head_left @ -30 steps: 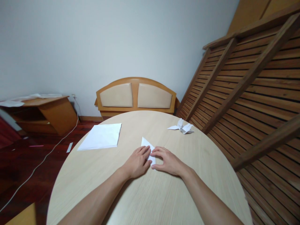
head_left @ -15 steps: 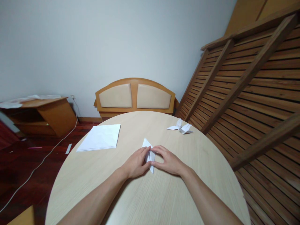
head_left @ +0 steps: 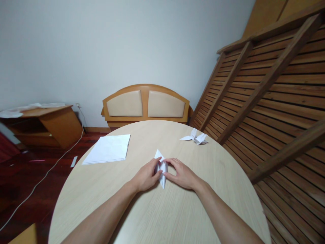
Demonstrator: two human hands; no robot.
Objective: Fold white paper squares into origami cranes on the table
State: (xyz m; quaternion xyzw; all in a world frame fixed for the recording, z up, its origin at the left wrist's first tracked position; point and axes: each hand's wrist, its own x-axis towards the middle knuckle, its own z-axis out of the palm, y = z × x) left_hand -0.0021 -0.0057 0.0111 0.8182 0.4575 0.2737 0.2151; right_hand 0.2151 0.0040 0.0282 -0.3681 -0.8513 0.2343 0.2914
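A small folded white paper piece [head_left: 161,169] lies on the round pale wooden table [head_left: 162,210], pointed at both ends. My left hand [head_left: 146,177] pinches its left side with fingers closed on it. My right hand [head_left: 182,174] presses and grips its right side, fingertips meeting the left hand's over the fold. Most of the paper's middle is hidden by my fingers.
A stack of white paper sheets [head_left: 108,153] lies at the table's left. A finished folded paper figure [head_left: 196,138] sits at the far right. Behind the table stands a padded wooden chair back [head_left: 145,104]. A slatted wooden frame [head_left: 274,91] leans at right; a low cabinet [head_left: 48,123] stands at left.
The paper was flat under my fingers; my hands have drawn together and folded it narrower, and its near tip now shows below my fingers.
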